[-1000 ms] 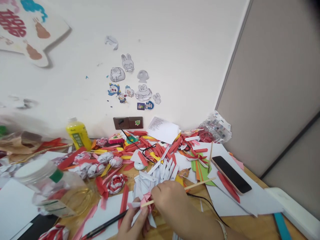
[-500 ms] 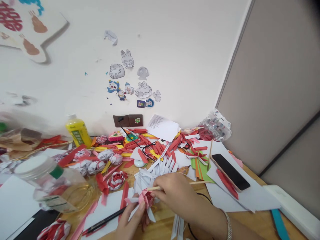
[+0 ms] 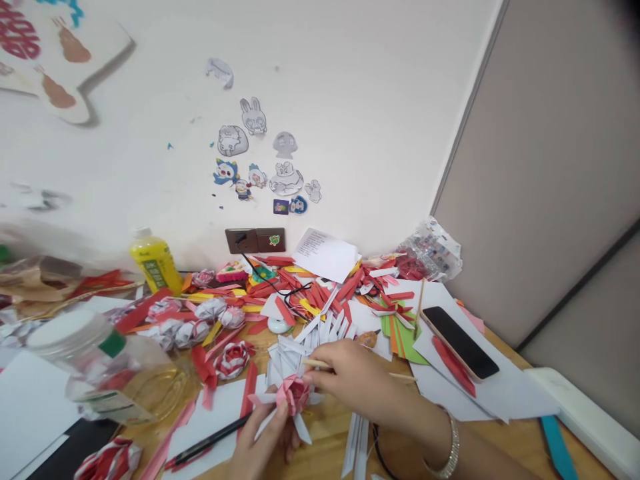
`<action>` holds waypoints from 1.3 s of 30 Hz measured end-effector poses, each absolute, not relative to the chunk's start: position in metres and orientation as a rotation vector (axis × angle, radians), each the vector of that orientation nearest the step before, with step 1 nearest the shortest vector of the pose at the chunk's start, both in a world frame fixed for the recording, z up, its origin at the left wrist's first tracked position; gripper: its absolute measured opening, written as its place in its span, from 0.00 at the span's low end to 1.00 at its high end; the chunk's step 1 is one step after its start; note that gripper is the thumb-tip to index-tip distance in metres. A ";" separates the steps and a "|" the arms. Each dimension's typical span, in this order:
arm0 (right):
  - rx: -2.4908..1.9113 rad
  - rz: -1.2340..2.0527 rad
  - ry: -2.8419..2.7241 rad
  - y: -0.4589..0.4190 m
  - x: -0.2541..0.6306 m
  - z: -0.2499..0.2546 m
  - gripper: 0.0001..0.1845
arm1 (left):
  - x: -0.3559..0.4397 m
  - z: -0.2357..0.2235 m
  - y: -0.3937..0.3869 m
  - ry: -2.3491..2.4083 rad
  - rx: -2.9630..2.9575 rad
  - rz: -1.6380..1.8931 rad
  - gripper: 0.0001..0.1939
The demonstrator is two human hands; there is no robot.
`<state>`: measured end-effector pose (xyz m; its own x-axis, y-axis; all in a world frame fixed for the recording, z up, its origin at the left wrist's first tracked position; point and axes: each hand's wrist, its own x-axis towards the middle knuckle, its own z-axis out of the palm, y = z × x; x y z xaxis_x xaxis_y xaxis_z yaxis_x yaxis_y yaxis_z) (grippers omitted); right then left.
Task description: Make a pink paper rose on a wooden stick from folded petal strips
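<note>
A folded pink paper flower [image 3: 294,393] with white strips sticking out is pinched in my left hand [image 3: 270,427], near the front middle of the table. Closed around a thin wooden stick [image 3: 320,363], my right hand [image 3: 347,373] is just to the right of the flower. Its fingertips are at the flower's right edge. The stick's tip pokes out to the left above the flower, and its rear end shows past my wrist. White folded paper strips [image 3: 287,357] lie behind the flower. A black pen [image 3: 210,440] rests on white paper left of my left hand.
Left of my hands lies a clear plastic jar [image 3: 135,387]. Red and white paper flowers [image 3: 233,360] and many folded strips cover the table. A yellow bottle [image 3: 156,263] stands at the back left. A phone [image 3: 460,341] lies on papers at the right, near a white bar [image 3: 585,420].
The stick has lifted off the flower and tilted, its tip moving slightly right. My right hand has shifted a little, its fingertips now at the petals. My left hand keeps hold of the flower.
</note>
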<state>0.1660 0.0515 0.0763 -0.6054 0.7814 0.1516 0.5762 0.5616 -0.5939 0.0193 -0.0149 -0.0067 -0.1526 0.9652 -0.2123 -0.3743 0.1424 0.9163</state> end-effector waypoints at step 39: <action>-0.887 0.718 -2.455 0.047 0.165 0.076 0.07 | 0.010 -0.013 -0.006 0.852 0.951 1.251 0.42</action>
